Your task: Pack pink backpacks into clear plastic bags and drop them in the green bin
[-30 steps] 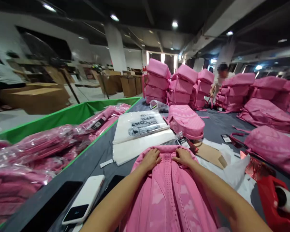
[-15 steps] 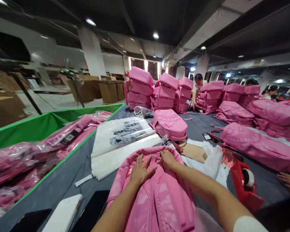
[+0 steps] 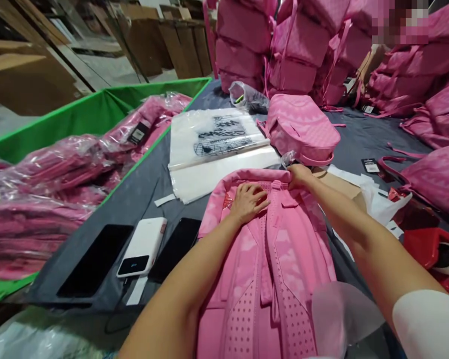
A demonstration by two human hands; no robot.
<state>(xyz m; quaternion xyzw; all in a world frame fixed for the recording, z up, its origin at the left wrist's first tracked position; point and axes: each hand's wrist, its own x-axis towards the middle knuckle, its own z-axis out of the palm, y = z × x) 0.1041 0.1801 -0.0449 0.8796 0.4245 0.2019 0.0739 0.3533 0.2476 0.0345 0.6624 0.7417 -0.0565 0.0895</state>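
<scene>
A pink backpack point(image 3: 252, 294) lies in front of me, its padded, perforated shoulder straps facing up. My left hand point(image 3: 248, 202) rests on its upper back panel, fingers spread and slightly bent. At the top right corner, my right hand point(image 3: 300, 175) has its fingers curled over the edge, gripping the backpack; some fingertips are hidden. Just past the top edge lies a stack of clear printed plastic bags point(image 3: 213, 159). Another pink backpack point(image 3: 303, 127) lies beyond my right hand. A translucent round shape point(image 3: 344, 314) covers part of the lower right side.
Left is a green-edged bin point(image 3: 108, 107) holding bagged pink backpacks point(image 3: 71, 164). A black phone point(image 3: 95, 259) and a white power bank point(image 3: 142, 247) lie on the table. At right sit a red tape dispenser point(image 3: 424, 247) and white paper point(image 3: 377, 199). Stacked backpacks point(image 3: 243, 30) stand behind.
The view has tilted downward. My right hand has moved from the upper panel to the backpack's top right corner. My left hand remains on the panel, its fingers now more bent.
</scene>
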